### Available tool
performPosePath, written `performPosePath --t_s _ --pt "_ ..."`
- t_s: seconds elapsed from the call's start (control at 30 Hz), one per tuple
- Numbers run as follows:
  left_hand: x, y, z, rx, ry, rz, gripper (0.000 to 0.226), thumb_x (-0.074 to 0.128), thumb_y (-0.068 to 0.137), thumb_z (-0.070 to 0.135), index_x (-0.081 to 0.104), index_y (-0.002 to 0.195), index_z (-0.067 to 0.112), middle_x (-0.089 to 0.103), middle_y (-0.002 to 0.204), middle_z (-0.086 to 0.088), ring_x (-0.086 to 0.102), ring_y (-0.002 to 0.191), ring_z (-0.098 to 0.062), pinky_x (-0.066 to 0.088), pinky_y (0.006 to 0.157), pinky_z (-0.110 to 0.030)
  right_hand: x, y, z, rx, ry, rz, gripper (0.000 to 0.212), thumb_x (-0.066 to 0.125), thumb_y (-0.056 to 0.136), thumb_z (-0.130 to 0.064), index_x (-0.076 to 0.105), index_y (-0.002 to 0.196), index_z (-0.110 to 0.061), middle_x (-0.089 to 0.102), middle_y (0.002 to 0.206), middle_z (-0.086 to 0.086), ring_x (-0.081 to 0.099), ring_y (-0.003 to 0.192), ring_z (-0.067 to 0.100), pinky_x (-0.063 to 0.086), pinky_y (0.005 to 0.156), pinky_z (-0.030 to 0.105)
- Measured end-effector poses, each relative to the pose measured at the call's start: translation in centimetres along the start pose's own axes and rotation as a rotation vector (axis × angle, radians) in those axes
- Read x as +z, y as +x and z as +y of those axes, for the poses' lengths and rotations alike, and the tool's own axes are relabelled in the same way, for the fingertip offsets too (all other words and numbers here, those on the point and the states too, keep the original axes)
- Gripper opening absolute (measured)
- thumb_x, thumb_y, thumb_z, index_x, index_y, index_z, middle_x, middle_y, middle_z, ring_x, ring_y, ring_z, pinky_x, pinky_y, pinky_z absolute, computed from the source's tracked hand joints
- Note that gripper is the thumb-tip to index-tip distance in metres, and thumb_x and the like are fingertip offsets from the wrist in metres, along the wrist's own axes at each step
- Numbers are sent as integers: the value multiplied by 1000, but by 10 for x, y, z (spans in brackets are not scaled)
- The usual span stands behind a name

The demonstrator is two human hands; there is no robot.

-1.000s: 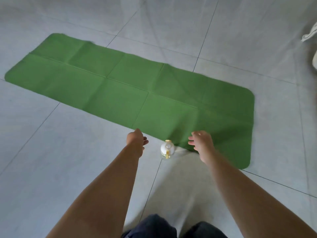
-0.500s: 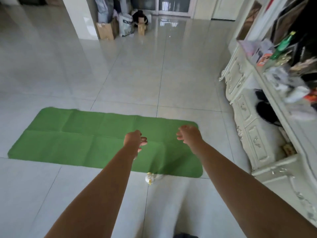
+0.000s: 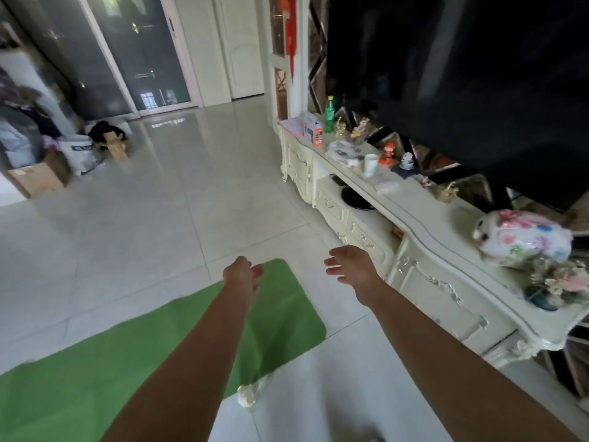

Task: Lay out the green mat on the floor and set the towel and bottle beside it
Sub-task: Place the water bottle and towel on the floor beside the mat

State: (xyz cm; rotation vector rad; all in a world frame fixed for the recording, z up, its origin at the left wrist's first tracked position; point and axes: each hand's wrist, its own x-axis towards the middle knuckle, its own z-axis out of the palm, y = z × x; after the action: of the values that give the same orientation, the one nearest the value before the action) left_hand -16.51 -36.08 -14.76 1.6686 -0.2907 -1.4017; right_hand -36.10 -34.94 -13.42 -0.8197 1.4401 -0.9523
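Observation:
The green mat point(image 3: 105, 365) lies flat on the tiled floor, running from the lower left to a rounded end near the middle. A small clear bottle with a white and yellow cap point(image 3: 246, 395) stands on the floor at the mat's near edge, partly behind my left forearm. My left hand point(image 3: 243, 273) hovers above the mat's far end with loosely curled fingers, holding nothing. My right hand point(image 3: 349, 264) is raised to the right of the mat, fingers relaxed and spread, empty. No towel shows.
A cream carved TV cabinet point(image 3: 424, 275) runs along the right, crowded with a green bottle point(image 3: 329, 114), a white cup point(image 3: 370, 164), figurines and a flowered piggy bank point(image 3: 522, 239). A dark screen hangs above it. Boxes and bags point(image 3: 47, 167) sit far left by glass doors.
The view has swung up and to the right, from the mat to the cabinet. Both hands have risen away from the bottle, which stays on the floor by the mat.

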Motion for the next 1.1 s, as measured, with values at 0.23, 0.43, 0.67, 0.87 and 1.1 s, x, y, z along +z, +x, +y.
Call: performPosePath --t_s 0.23,0.43,0.67,0.87,1.1 --pt "169 -6 -32 -50 118 -194 21 29 96 11 43 111 10 61 103 -10 59 92 -21 36 76 -30 -139 50 6 128 379 290 15 44 94 -14 57 100 -9 66 82 4 62 78 21 42 75 30" --pt "319 22 -12 -144 88 -243 36 25 97 11 46 125 4 58 129 -12 56 120 -19 33 90 -29 -238 126 -35 75 361 376 16 41 94 -10 55 102 -9 62 81 7 58 67 19 34 60 25" --pt "446 56 10 -112 149 -349 16 33 95 10 47 103 7 60 85 -6 61 90 -23 37 79 -29 -271 251 -84 92 259 307 18 40 93 -7 55 85 -12 62 76 6 56 61 18 32 55 23" --pt "464 186 42 -241 -2 -105 18 31 94 6 45 106 9 57 81 -9 60 88 -23 35 72 -30 -244 380 -87 290 209 185 21 41 95 -10 56 80 -16 64 75 4 61 64 17 35 54 23" --pt "544 309 108 -183 127 -112 11 37 96 8 47 94 7 55 75 -5 53 67 -16 34 59 -24 -264 519 -140 382 156 228 17 41 95 -7 53 83 -10 59 72 8 55 58 19 28 50 23"
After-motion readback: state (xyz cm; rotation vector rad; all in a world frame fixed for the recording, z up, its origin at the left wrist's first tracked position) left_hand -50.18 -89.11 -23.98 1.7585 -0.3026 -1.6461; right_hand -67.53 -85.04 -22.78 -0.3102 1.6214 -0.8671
